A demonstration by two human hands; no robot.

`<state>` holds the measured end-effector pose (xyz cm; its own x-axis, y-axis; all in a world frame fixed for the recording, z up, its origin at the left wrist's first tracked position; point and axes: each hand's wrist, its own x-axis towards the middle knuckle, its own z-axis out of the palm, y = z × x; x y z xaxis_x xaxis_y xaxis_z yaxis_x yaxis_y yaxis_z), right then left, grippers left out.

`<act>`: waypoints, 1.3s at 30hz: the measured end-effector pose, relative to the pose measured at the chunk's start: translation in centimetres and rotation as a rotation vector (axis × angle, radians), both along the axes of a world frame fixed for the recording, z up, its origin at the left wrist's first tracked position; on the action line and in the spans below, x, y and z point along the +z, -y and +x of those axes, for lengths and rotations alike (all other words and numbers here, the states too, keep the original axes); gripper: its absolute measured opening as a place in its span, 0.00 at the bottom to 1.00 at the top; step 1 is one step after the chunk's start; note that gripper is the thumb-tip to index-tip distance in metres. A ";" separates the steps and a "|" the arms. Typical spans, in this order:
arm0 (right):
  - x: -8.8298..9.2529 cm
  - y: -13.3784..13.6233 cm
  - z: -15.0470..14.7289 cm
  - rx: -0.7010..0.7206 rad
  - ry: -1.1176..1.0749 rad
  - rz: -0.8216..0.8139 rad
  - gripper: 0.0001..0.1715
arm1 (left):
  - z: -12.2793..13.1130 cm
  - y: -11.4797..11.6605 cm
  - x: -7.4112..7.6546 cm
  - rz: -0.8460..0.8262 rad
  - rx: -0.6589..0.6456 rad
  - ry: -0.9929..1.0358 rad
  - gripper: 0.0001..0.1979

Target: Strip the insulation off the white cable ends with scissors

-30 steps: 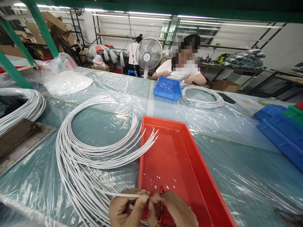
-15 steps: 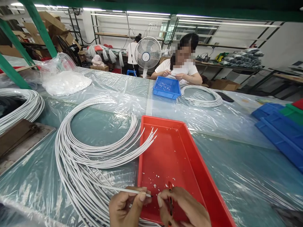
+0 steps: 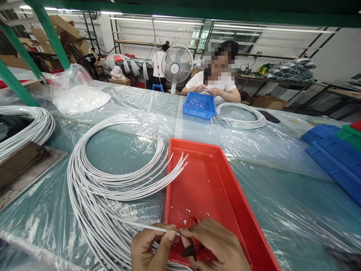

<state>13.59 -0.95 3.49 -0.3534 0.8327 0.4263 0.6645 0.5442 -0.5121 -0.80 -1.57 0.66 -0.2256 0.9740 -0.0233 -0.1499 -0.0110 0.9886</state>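
Between the thumb and fingers of my left hand (image 3: pixel 153 246) is a white cable (image 3: pixel 152 227), its end pointing right over the near part of the red tray (image 3: pixel 197 188). My right hand (image 3: pixel 216 244) is closed on a small red-handled tool (image 3: pixel 192 246), with its fingertips at the cable's end. Whether they touch it is too small to tell. A large coiled bundle of white cables (image 3: pixel 81 188) lies left of the tray, some of its ends resting over the tray's left rim. Small white scraps (image 3: pixel 186 215) are scattered in the tray.
Across the table a person (image 3: pixel 211 84) works over a blue tray (image 3: pixel 199 105), beside another cable coil (image 3: pixel 242 116). Blue bins (image 3: pixel 335 154) stand at the right edge. At left are a bag of white pieces (image 3: pixel 80 99), more coiled cable (image 3: pixel 42 128) and a wooden block (image 3: pixel 21 162).
My right hand has moved left to the cable's end, and the tool has turned with it. My left hand has hardly moved and still holds the cable.
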 end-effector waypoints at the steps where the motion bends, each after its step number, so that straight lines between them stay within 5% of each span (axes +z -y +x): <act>1: 0.1 0.0 0.0 0.007 -0.005 -0.006 0.09 | 0.0 0.0 -0.1 0.003 -0.001 -0.013 0.05; 20: 1.6 -1.1 -0.7 0.017 0.109 -0.002 0.12 | 0.1 -0.1 -0.5 0.018 -0.064 -0.045 0.05; 33: 0.4 -1.2 -0.9 -0.128 -0.127 -0.548 0.14 | -0.8 -0.5 0.1 0.022 -0.278 0.055 0.07; 39: 0.0 -1.6 0.5 -0.211 -0.407 -0.734 0.05 | -0.7 -0.5 0.5 -0.116 -0.313 0.268 0.06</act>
<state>14.06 0.62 3.44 -0.0977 0.9778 -0.1854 0.4033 -0.1314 -0.9056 -1.53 -1.05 1.16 0.1096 0.9819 -0.1541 -0.3798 0.1847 0.9064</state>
